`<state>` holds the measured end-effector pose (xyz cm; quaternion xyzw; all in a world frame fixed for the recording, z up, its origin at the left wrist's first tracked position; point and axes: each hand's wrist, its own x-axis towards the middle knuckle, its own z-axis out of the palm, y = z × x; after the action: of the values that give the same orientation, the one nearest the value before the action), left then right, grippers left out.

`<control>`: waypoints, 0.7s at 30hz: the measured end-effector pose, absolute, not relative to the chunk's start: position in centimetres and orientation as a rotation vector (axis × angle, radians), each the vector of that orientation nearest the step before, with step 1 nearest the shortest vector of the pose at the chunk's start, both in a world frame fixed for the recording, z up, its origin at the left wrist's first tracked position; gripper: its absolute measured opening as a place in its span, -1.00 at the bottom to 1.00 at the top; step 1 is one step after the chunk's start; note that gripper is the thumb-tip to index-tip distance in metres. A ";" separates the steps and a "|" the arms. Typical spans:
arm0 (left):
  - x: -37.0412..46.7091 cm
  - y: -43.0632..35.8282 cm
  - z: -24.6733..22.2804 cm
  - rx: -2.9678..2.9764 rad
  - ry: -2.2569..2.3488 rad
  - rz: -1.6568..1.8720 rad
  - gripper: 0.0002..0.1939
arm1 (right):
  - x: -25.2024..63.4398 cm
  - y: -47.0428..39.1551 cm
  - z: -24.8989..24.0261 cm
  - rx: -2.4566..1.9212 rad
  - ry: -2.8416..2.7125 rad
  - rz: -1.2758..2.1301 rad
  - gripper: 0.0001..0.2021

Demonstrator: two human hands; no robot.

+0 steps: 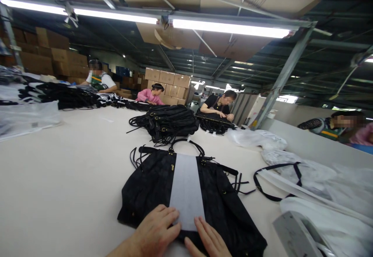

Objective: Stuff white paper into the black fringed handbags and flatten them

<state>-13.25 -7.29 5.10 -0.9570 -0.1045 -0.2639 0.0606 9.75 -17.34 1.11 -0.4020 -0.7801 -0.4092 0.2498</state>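
Note:
A black handbag (148,189) lies flat on the white table in front of me, its handles (189,142) pointing away. Down its middle runs a light grey strip (186,183) of flat, sheet-like material. My left hand (157,228) rests on the strip's near left corner with its fingers laid over the edge. On the near right corner, my right hand (208,239) touches the strip with outstretched fingertips. Neither hand grasps anything. Thin black straps and small gold-coloured fittings show along the bag's sides.
A pile of black bags (171,121) stands just beyond. Clear plastic bags (314,179), a black strap (259,185) and a grey device (297,233) lie at right. Co-workers (217,105) lean over the table's far side; a metal post (284,74) rises at right.

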 end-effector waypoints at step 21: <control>-14.8 -8.7 6.1 -3.115 -0.455 -0.790 -0.80 | 9.8 -19.1 2.1 -1.233 -2.164 -0.650 -0.67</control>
<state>-14.80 -8.73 6.14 -0.9584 -0.1399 -0.2431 -0.0520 9.77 -19.09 2.12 -0.4598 -0.8071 -0.2426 0.2799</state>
